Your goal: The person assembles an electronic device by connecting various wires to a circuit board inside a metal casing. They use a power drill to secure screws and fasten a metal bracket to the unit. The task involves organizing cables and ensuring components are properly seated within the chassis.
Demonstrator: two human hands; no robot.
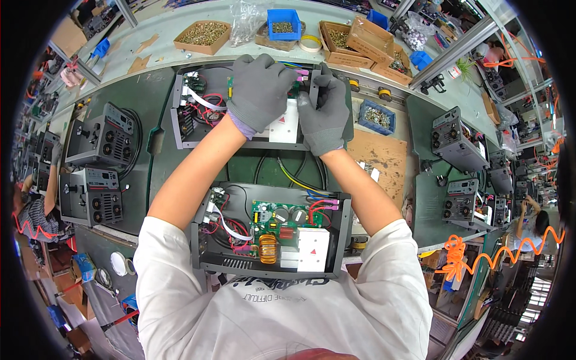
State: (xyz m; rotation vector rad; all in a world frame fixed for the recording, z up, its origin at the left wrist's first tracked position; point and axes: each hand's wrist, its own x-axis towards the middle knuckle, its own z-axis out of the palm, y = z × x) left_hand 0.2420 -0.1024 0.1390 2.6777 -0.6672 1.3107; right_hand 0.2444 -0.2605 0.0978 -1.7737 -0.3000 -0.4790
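In the head view, two open grey metal cases with electronics lie on the green bench, one behind the other. Over the far case (176, 117), my left hand (259, 90), in a grey glove, is closed with its fingers curled near pink wire connectors (302, 75). What it holds is hidden. My right hand (329, 111), gloved alike, is closed at that case's right end wall, thumb inside and fingers about the edge; its grip is hidden too. Between the hands shows a white block (287, 126). The near case (210, 264) contains a green circuit board (270, 213) and a copper coil (268, 248).
Behind the far case stand a cardboard tray of small metal parts (203, 37) and a blue bin (283, 25). Another blue bin (377, 117) sits at right. Finished-looking machines (99, 135) stand on both sides. An orange coiled hose (454, 258) hangs at right.
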